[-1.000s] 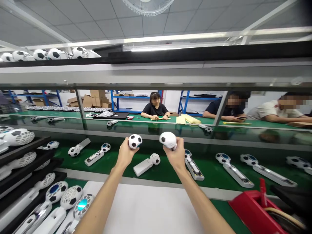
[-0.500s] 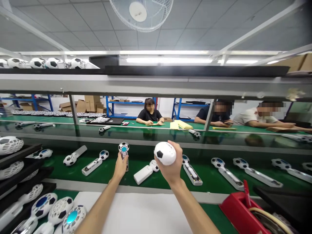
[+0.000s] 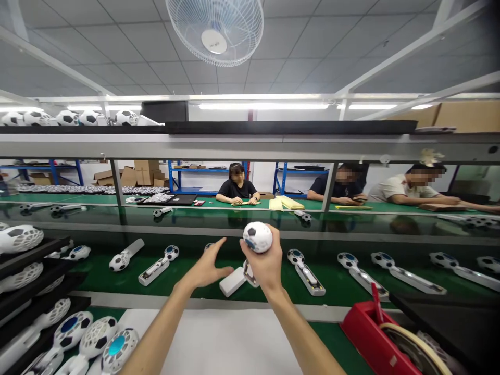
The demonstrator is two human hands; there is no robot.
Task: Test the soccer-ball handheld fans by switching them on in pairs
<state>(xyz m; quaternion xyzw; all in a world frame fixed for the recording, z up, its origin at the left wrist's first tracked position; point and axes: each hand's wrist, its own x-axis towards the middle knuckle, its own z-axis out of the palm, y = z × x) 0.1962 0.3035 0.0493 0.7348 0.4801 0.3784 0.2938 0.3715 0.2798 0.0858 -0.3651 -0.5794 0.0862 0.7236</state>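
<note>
While the right grip pinches a football-headed device above the belt, the left grip stands spread.
Behind lies a partly hidden white handle; black trays left, a red holder right.

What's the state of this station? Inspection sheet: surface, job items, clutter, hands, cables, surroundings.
Surface: long, glossy green work surface; flat white rectangular sheet on the near side.
Job items: white plastic-looking device with black-patched, football-shaped head, held up; similar white devices lie spaced along the green surface.
Clutter: red plastic-looking holder right of the sheet; stacked black flat trays at left, carrying devices.
Hands: left hand open, nothing visibly held; right hand gripping the raised device.
Cables: nothing seen.
Surroundings: three seated people beyond; round white caged fan overhead.
</note>
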